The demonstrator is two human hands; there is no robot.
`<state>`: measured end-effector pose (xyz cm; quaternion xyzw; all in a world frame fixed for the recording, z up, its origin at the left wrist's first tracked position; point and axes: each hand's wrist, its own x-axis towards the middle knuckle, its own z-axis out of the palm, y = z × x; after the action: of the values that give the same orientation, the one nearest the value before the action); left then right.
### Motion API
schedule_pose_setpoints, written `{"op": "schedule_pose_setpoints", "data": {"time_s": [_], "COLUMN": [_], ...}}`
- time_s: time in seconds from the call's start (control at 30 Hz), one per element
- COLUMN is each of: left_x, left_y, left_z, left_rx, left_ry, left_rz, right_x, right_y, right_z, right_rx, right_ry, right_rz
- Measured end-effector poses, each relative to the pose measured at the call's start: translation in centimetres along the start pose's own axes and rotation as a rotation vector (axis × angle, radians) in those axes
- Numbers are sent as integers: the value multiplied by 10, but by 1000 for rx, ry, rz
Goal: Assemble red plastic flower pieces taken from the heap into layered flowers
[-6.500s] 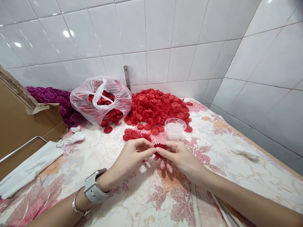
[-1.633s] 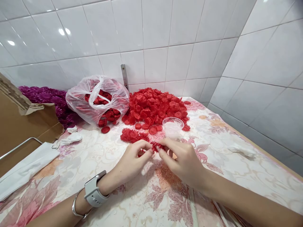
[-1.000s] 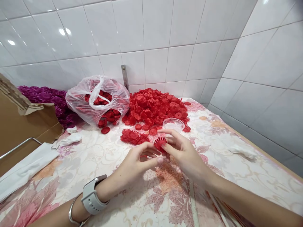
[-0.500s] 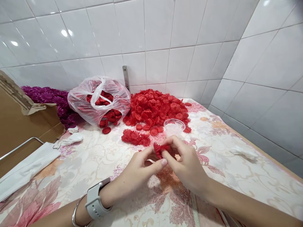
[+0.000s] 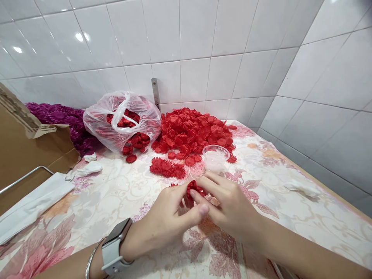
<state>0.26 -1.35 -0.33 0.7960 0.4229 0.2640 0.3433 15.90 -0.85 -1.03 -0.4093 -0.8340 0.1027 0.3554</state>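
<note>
A small red artificial flower head (image 5: 194,188) is pinched between both hands, low over the table. My left hand (image 5: 174,211) grips its left side with the fingers, the thumb stretched across in front. From the right, my right hand (image 5: 222,199) has thumb and fingers closed on the same flower; part of it is hidden behind them. Just beyond lies a row of red flower heads (image 5: 167,167) pressed together. A clear round plastic tub (image 5: 215,159) stands past my right hand. Behind it rises a big heap of loose red flower heads (image 5: 194,131).
A tied clear plastic bag (image 5: 122,122) holds more red pieces. Purple flowers (image 5: 62,120) lie behind a cardboard box (image 5: 31,155) at left. White paper (image 5: 31,205), crumpled tissue (image 5: 85,169) and a clear plastic scrap (image 5: 302,189) rest on the floral tablecloth (image 5: 116,201). Tiled walls close the back and right.
The flower has turned in my fingers and now sits slightly lower. My right fingers have come down over it, and my left wrist has rolled so the watch face shows.
</note>
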Motion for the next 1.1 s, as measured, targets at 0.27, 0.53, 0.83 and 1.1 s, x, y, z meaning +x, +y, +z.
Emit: {"op": "schedule_pose_setpoints", "data": {"time_s": [0.27, 0.53, 0.83, 1.1], "left_x": [8, 16, 14, 12], "left_y": [-2, -9, -19, -11], "left_z": [-4, -8, -2, 4], "left_rx": [-51, -302, -452, -702], "left_ry": [-43, -99, 83, 105], "left_rz": [-15, -26, -189, -198], "right_x": [4, 16, 12, 13], "right_y": [-2, 6, 6, -3], "right_z": [-7, -8, 1, 0], "right_rx": [193, 858, 1320, 1515], "right_ry": [-167, -224, -34, 132], "right_rz": [153, 447, 533, 645]}}
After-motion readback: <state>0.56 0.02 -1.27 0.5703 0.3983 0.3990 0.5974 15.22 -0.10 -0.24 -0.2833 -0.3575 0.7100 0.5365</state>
